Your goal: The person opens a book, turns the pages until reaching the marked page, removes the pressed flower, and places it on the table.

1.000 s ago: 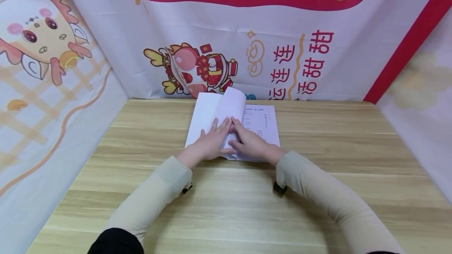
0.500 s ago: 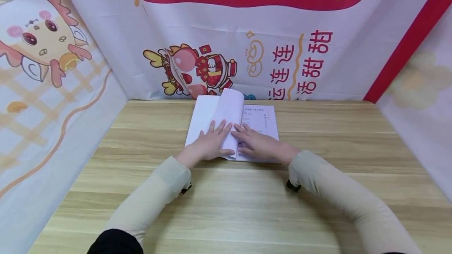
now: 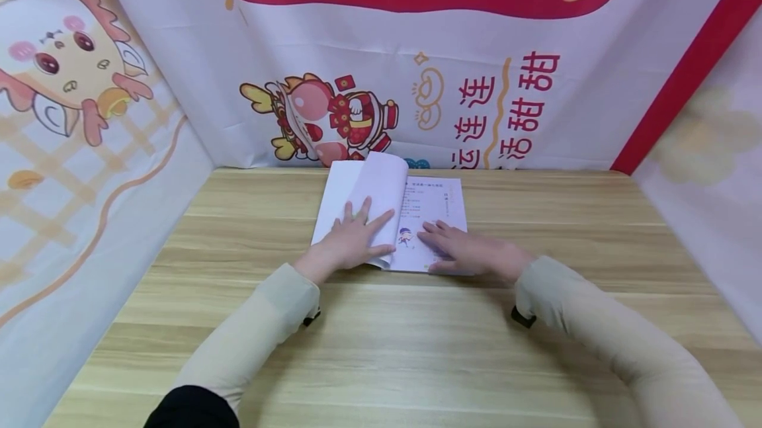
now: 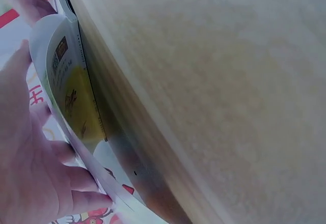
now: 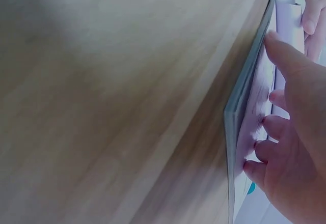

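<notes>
1. A thin white paper booklet with printed pages [image 3: 437, 206] is seen lying open on the light wooden table [image 3: 381, 348], close to the table's far edge and roughly midway between its left and right edges.
2. The left hand [image 3: 351, 239] is laid flat on the booklet's left half, its fingers straight and slightly spread, pressing down a white leaf [image 3: 383, 193] that curls upward from the spine. Nothing is gripped by this hand.
3. In the left wrist view, the left hand [image 4: 30, 158] is shown with its fingers [image 4: 86, 201] resting along the bowed leaf, whose underside carries yellow print; the booklet [image 4: 76, 96] is seen edge-on against the table [image 4: 229, 81].
4. The right hand [image 3: 470, 253] is laid palm down on the right page, near the booklet's near right corner, fingers extended and pointing toward the spine. Nothing is held by it.
5. In the right wrist view, the right hand [image 5: 295, 152] is shown with lightly bent fingertips [image 5: 254, 168] touching the page beside the booklet's [image 5: 249, 127] stacked edge.
6. A small cartoon figure is printed on the right page, between the two hands.
7. The table's far edge and both side edges are bordered by a white fabric backdrop with red lettering and cartoon figures [image 3: 333, 117].
</notes>
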Action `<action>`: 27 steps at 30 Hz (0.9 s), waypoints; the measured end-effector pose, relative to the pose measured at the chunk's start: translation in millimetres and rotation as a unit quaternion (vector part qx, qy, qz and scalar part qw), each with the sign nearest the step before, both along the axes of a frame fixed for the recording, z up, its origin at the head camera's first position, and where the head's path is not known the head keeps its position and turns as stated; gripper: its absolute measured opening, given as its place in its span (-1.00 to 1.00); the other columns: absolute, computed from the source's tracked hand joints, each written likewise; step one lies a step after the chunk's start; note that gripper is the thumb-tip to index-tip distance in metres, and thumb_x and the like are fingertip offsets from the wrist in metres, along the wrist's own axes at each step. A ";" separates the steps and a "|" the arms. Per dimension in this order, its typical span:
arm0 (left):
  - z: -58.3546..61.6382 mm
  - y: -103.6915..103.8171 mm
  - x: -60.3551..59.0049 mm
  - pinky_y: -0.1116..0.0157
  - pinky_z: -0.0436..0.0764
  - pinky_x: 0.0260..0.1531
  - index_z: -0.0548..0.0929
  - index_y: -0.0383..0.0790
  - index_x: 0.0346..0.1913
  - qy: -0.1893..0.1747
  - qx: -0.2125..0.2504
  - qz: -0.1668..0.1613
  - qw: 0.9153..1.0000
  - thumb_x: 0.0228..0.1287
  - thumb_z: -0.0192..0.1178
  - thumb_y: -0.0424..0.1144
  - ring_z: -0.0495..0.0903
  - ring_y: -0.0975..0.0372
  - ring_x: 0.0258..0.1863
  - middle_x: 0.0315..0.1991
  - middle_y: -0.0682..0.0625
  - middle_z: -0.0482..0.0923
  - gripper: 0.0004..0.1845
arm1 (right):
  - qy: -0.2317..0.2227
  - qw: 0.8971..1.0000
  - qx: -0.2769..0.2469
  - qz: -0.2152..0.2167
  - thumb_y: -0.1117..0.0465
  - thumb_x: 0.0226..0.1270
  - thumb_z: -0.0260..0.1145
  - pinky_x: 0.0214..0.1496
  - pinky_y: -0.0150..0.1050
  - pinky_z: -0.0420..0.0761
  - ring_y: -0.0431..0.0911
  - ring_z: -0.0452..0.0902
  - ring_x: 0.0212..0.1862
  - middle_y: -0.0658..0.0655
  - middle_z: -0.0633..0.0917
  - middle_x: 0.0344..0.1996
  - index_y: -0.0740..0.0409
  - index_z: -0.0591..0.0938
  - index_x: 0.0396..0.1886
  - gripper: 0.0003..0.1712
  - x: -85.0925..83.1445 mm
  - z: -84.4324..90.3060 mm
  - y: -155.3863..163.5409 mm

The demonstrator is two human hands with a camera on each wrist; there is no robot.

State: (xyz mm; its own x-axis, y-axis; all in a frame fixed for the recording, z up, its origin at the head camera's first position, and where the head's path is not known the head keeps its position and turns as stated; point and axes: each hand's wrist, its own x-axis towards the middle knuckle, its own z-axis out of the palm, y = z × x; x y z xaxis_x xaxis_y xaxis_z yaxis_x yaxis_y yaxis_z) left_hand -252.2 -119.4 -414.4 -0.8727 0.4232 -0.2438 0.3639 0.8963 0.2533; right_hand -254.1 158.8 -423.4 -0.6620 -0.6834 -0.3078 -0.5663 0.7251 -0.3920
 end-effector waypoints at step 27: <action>-5.4 -8.1 -2.6 -0.41 -0.10 0.40 -0.10 0.16 0.68 -0.006 -0.017 0.011 1.000 0.50 0.00 0.32 -0.44 -0.26 0.58 0.68 -0.02 -0.36 -0.12 | -0.038 0.999 0.020 -0.009 -0.11 0.47 0.34 0.59 0.07 0.03 0.02 -0.12 0.63 0.04 0.02 0.64 -0.07 0.21 0.64 -0.14 6.0 12.9 32.0</action>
